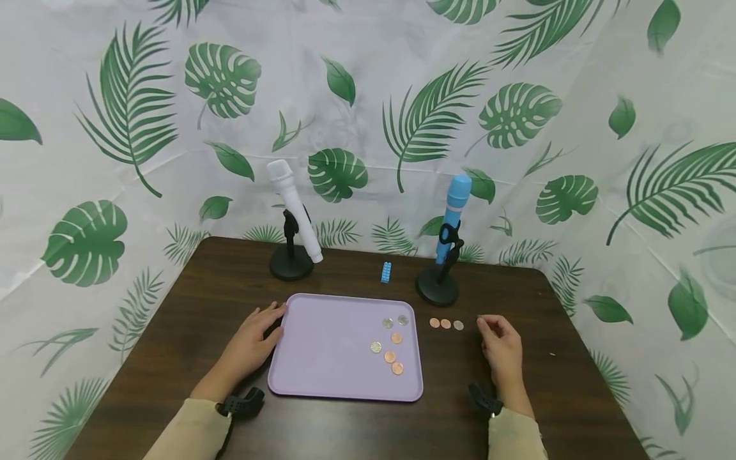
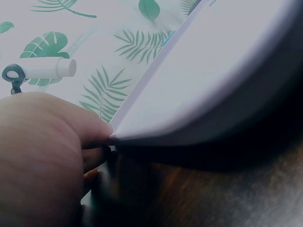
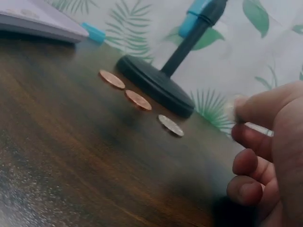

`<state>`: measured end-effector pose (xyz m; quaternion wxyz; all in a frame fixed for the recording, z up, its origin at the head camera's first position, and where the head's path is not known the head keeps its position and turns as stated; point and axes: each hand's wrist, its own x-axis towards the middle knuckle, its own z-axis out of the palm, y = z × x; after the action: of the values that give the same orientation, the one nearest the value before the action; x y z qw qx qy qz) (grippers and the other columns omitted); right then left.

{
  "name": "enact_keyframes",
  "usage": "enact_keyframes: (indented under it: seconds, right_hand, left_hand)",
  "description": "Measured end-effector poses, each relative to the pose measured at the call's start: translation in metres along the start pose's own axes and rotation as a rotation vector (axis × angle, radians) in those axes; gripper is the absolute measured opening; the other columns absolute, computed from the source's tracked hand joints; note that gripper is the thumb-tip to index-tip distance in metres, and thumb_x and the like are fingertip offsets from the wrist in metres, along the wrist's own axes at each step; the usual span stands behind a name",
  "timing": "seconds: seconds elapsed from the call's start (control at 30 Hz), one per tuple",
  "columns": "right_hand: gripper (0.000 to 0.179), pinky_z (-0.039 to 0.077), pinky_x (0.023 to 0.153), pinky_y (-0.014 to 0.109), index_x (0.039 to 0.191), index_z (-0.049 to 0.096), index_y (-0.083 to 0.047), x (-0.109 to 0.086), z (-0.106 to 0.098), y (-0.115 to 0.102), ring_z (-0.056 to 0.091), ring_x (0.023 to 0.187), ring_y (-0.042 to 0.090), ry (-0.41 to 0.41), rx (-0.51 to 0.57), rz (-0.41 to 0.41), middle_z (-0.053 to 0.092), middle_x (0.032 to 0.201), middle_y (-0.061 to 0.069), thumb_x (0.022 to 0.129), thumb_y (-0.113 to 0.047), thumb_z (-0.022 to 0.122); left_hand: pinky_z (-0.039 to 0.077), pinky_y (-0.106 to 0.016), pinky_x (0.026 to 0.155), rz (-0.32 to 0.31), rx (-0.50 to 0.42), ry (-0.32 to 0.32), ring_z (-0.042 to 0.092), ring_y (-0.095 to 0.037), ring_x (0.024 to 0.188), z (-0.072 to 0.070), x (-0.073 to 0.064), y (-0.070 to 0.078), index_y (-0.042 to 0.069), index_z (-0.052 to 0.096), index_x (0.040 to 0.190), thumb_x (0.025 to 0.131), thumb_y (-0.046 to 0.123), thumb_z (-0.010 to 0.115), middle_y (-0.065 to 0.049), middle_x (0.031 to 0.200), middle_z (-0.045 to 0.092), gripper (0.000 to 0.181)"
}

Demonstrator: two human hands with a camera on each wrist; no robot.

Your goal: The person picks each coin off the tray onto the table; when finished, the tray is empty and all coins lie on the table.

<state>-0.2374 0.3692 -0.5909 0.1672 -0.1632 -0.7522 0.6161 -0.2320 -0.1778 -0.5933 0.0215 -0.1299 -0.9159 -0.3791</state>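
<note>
A silver coin (image 3: 230, 108) is pinched between thumb and finger of my right hand (image 1: 503, 348), close over the table at the right. Just left of that hand, two copper coins (image 3: 138, 100) and a silver coin (image 3: 171, 126) lie in a row on the wood. My left hand (image 1: 248, 345) rests beside the lilac tray (image 1: 328, 348), fingers extended and the thumb at its left rim. On the tray's right half lie several more coins, among them a copper coin (image 1: 390, 356) and a silver coin (image 1: 375, 347).
Behind the tray, a white microphone (image 1: 297, 207) leans in a black stand (image 1: 291, 263) at left. A blue microphone (image 1: 453, 211) stands in another stand (image 1: 437, 286) at right. Between them lies a small blue block (image 1: 386, 272). A leaf-patterned cloth (image 1: 345, 128) hangs behind the dark table (image 1: 322, 428).
</note>
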Motion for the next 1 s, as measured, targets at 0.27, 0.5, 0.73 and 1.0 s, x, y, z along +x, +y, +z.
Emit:
enact_keyframes:
  seconds: [0.27,0.5,0.73,1.0]
  right_hand:
    - [0.037,0.047,0.053,0.021,0.115,0.074,-0.005,0.0061,0.0072,0.0003,0.053,0.065,0.006,-0.012,-0.116,-0.018,0.071,0.09,-0.009,0.097,-0.036,0.084]
    - [0.025,0.048,0.053,0.022,0.108,0.077,-0.005,0.0006,0.0066,0.0065,0.054,0.065,0.006,0.009,-0.19,-0.028,0.066,0.084,-0.009,0.1,-0.027,0.082]
    - [0.022,0.053,0.054,0.023,0.11,0.078,-0.007,-0.0021,0.0085,0.0024,0.059,0.066,0.008,0.033,-0.296,-0.067,0.071,0.092,0.0,0.102,-0.027,0.079]
    - [0.018,0.056,0.045,0.031,0.112,0.074,-0.011,-0.0034,0.0055,-0.003,0.063,0.056,0.014,0.061,-0.349,-0.055,0.076,0.092,0.004,0.102,-0.026,0.078]
  left_hand:
    - [0.017,-0.068,0.136,0.011,-0.009,0.009,0.038,-0.041,0.163,-0.0022,0.0025,-0.0016,0.004,0.053,0.16,0.109,0.015,0.063,-0.019,0.167,0.052,0.053]
    - [0.018,-0.069,0.135,0.015,0.004,-0.001,0.039,-0.043,0.162,-0.0013,0.0011,-0.003,0.003,0.054,0.16,0.109,0.015,0.064,-0.02,0.166,0.052,0.053]
    - [0.018,-0.069,0.136,0.003,0.01,-0.002,0.038,-0.042,0.163,-0.0013,0.0012,-0.0043,0.006,0.053,0.161,0.109,0.015,0.063,-0.02,0.167,0.052,0.053]
    - [0.017,-0.069,0.136,0.005,-0.003,-0.014,0.036,-0.042,0.163,-0.0013,0.004,-0.0007,0.006,0.053,0.161,0.109,0.015,0.063,-0.019,0.167,0.051,0.054]
